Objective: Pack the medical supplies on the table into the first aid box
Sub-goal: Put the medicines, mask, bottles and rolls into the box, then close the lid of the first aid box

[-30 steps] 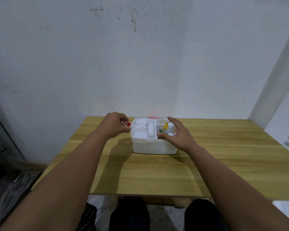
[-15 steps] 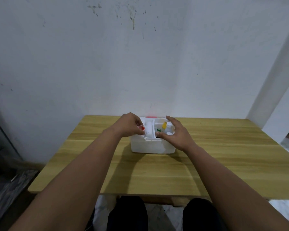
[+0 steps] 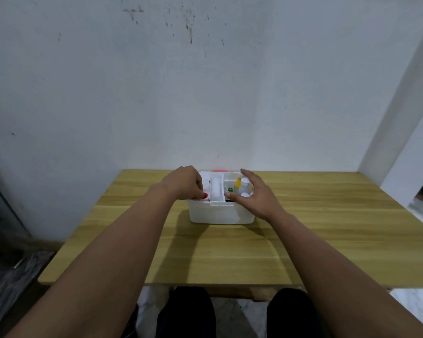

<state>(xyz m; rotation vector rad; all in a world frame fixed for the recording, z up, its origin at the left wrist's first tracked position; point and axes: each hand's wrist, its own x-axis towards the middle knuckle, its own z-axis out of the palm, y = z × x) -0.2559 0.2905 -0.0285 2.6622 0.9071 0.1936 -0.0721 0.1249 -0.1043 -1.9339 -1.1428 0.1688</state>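
Observation:
A white first aid box (image 3: 220, 213) stands open at the middle of the wooden table (image 3: 327, 240). My left hand (image 3: 185, 182) hovers over its left compartment, fingers closed on a small red-capped item (image 3: 205, 197) held low at the front rim. A white roll (image 3: 215, 189) lies in the middle section. The right compartment holds white bottles (image 3: 244, 185), a yellow item (image 3: 237, 182) and a green-labelled pack (image 3: 230, 189). My right hand (image 3: 257, 197) rests on the box's right front edge, thumb on the rim, fingers spread beside the bottles.
A red part (image 3: 219, 171) shows behind the box's back edge. The white wall stands just beyond the table. My knees (image 3: 186, 311) sit under the near edge. A dark patterned floor lies at the left.
My left hand has carried the red-capped item from left of the box to over its left compartment and lowered it toward the front rim. My right hand has stayed on the box.

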